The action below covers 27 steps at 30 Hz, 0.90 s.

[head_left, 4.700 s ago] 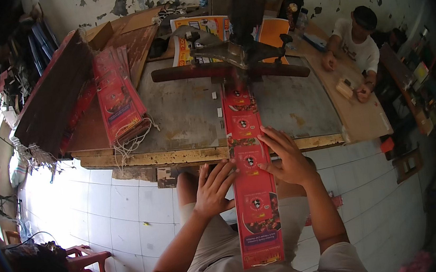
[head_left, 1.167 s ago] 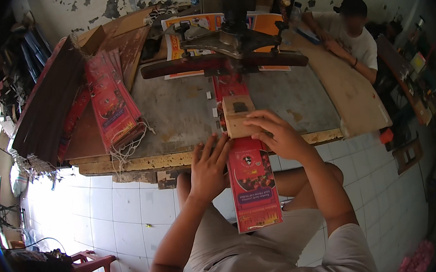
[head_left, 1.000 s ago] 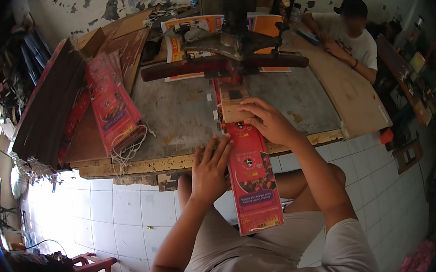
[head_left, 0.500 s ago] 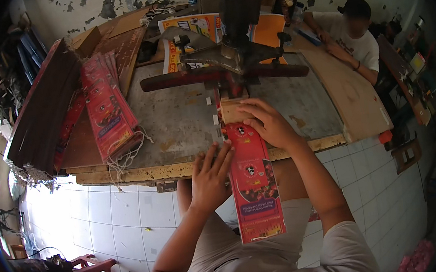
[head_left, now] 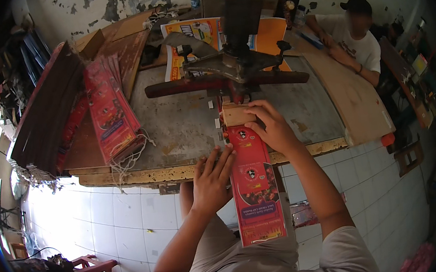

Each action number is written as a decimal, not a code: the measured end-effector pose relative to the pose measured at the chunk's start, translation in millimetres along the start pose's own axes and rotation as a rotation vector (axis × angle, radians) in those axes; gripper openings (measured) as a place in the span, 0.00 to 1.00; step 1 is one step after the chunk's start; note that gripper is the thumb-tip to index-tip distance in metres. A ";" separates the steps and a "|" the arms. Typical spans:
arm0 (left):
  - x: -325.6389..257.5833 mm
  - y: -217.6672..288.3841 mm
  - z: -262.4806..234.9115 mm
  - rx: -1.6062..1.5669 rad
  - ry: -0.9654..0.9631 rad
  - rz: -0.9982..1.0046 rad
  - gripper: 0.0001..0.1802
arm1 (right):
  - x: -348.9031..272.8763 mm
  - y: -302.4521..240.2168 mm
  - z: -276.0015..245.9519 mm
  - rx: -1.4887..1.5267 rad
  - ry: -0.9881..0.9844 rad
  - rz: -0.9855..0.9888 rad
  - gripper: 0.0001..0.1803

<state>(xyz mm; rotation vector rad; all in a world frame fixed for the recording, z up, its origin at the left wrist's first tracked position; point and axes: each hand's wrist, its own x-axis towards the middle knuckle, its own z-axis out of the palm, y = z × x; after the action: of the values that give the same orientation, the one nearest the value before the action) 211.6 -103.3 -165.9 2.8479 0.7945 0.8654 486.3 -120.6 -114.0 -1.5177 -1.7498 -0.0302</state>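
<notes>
A long red printed cardboard strip (head_left: 249, 159) lies under the press and hangs over the table's front edge towards my lap. Across its far end sits a small wooden block (head_left: 236, 116), just in front of the dark metal press (head_left: 235, 68). My right hand (head_left: 275, 130) has curled fingers and thumb at the block's right edge, gripping it. Along the strip's left edge lies my left hand (head_left: 212, 181), fingers stretched and fingertips touching it; its thumb is mostly hidden. Whether the strip is one sheet or several stacked, I cannot tell.
Red printed strips with white strings (head_left: 112, 112) lie in a pile at the left, beside a tall dark stack (head_left: 45, 111). Orange printed sheets (head_left: 271, 32) are behind the press. Another person (head_left: 359, 41) sits at the far right. A red stool (head_left: 96, 271) stands lower left.
My right fingers have slid from the block's top to its right edge. My right leg has shifted from beside the strip, uncovering floor and a red printed piece there. My left hand stays put.
</notes>
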 end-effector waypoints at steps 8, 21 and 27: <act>-11.2 -3.2 9.4 -0.016 0.033 -0.007 0.43 | -38.2 -23.1 -11.0 0.013 -0.030 0.020 0.21; -65.1 -4.8 51.6 0.057 0.187 -0.081 0.39 | -114.4 221.3 -214.7 -0.396 0.346 0.428 0.19; -64.3 -4.5 64.6 0.059 0.249 -0.081 0.37 | -123.8 293.1 -227.3 -0.655 0.323 0.560 0.29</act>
<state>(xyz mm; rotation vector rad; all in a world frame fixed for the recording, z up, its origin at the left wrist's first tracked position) 198.5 -125.4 -253.4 2.7690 0.9681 1.2200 850.3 -253.6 -166.6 -2.2773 -1.0493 -0.5751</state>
